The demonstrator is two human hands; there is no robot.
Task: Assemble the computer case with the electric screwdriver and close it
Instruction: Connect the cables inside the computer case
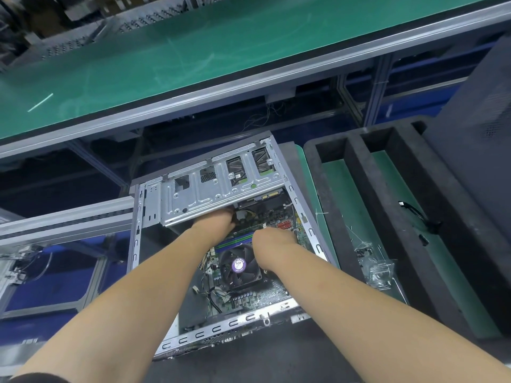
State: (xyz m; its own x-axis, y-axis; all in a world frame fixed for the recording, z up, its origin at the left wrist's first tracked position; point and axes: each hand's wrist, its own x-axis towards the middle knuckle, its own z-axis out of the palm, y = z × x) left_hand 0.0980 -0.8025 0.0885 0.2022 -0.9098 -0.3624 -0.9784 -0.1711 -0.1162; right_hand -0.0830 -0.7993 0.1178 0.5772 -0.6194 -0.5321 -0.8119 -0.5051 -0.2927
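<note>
An open computer case lies on its side in front of me, its motherboard and black CPU fan exposed. A silver drive cage spans the far part of the case. My left hand reaches under the cage's near edge, its fingers hidden beneath the metal. My right hand reaches down onto the motherboard beside the memory slots, fingers bent downward and out of sight. No electric screwdriver shows in this view.
Black foam trays on a green mat stand to the right, with a bag of small parts and a black cable. A dark case panel stands at far right. A green conveyor runs across behind.
</note>
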